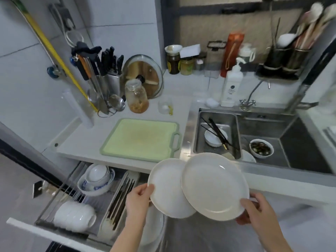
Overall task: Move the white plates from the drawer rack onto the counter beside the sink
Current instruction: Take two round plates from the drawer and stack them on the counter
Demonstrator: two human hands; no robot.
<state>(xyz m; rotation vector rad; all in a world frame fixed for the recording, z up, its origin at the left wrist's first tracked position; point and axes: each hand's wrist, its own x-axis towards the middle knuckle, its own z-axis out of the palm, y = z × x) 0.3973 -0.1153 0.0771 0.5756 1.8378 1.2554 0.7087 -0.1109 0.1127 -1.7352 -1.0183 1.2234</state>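
Each hand pinches a white plate by its rim: the left hand (138, 195) grips the left plate (166, 188), the right hand (254, 210) the right plate (214, 186), which overlaps it. Both sit low centre, above the open drawer rack (60, 197), below the counter (87, 140) and sink (291, 153).
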